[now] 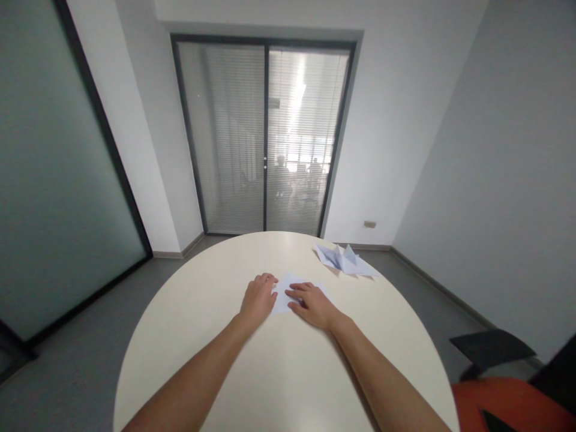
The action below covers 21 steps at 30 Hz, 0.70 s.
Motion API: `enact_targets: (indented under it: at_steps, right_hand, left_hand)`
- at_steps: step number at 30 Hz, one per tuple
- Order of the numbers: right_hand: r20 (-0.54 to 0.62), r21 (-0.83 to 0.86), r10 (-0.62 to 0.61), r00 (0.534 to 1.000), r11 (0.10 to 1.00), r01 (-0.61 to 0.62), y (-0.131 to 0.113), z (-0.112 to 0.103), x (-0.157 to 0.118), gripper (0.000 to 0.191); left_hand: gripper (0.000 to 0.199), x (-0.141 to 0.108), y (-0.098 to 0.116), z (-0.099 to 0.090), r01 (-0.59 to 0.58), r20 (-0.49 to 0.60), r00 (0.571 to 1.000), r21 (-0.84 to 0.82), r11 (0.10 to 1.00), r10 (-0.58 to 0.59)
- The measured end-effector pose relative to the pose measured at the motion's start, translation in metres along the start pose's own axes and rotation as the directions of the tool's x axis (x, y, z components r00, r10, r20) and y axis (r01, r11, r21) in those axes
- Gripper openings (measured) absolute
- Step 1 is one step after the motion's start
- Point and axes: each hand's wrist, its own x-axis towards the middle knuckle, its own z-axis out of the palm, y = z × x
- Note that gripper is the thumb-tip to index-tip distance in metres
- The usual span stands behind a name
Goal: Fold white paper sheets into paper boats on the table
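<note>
A pale sheet of paper (281, 303) lies flat on the white round table (288, 372). Its left edge is beside my left hand (260, 294), whose fingers are slightly bent and apart, with the thumb at the paper. Over the right part of the sheet rests my right hand (312, 305), palm down with its fingers spread. Part of the paper is hidden under that hand. Whether the sheet is folded, I cannot tell.
Folded pale paper pieces (342, 260) with raised points stand at the table's far right. An orange chair with black armrests (508, 402) is by the right edge. Beyond the table are sliding glass doors (265, 138) with blinds.
</note>
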Motion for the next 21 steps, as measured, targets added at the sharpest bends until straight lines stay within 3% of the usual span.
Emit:
enact_targets:
  at_steps: [3, 6, 10, 14, 21]
  right_hand:
    - [-0.026, 0.011, 0.017, 1.000, 1.000, -0.016, -0.001, -0.004, 0.002, 0.032]
    - [-0.032, 0.023, 0.056, 0.998, 0.998, -0.056, -0.001, -0.004, 0.003, 0.025]
    - [0.004, 0.058, 0.048, 0.999, 0.997, -0.048, 0.002, 0.002, 0.000, 0.037]
    - [0.142, 0.049, 0.123, 0.982, 0.990, -0.131, 0.006, 0.009, -0.003, 0.059]
    - [0.211, -0.011, 0.209, 0.955, 0.977, -0.212, 0.008, 0.011, -0.001, 0.061]
  left_hand:
    - [0.031, -0.003, 0.008, 0.003, -0.173, 0.074, 0.982, -0.041, 0.984, 0.176]
    - [0.030, -0.005, 0.012, 0.004, -0.249, 0.136, 0.957, -0.066, 0.966, 0.256]
    - [0.034, -0.007, 0.010, 0.001, -0.335, 0.142, 0.927, -0.100, 0.937, 0.347]
    - [0.037, -0.006, 0.007, 0.002, -0.335, 0.152, 0.923, -0.128, 0.933, 0.352]
    - [0.033, -0.003, 0.004, 0.005, -0.345, 0.165, 0.919, -0.100, 0.933, 0.357]
